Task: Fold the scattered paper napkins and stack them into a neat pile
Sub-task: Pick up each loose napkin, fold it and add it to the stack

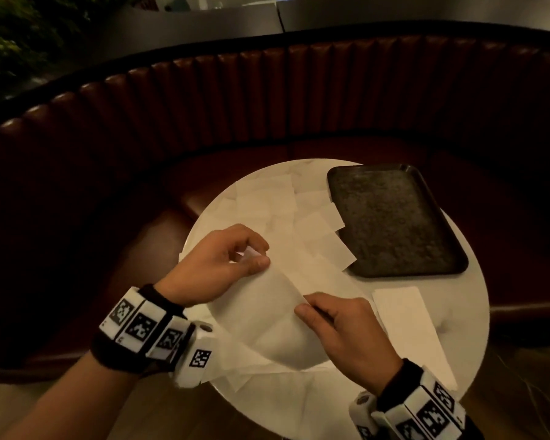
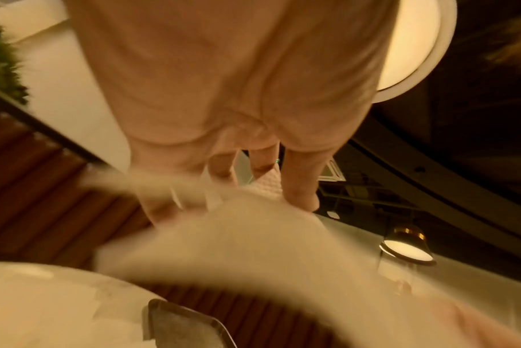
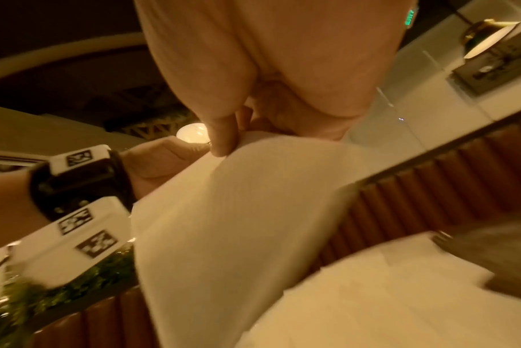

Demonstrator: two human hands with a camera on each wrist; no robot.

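A thin white paper napkin (image 1: 267, 315) hangs lifted over the round white table (image 1: 467, 300), held by both hands. My left hand (image 1: 254, 254) pinches its upper left corner between thumb and fingers. My right hand (image 1: 305, 308) pinches the right corner. In the left wrist view the napkin (image 2: 238, 237) is a blurred sheet below the fingers (image 2: 300, 183). In the right wrist view the napkin (image 3: 238, 212) droops from my thumb (image 3: 223, 139). Several unfolded napkins (image 1: 277, 201) lie scattered across the table's far half. A folded napkin (image 1: 407, 319) lies flat at the right.
A dark rectangular tray (image 1: 394, 220) sits at the table's far right, with napkin corners overlapping its left rim. A curved brown ribbed bench (image 1: 267, 100) wraps behind the table. More napkins (image 1: 267, 389) lie at the table's near edge.
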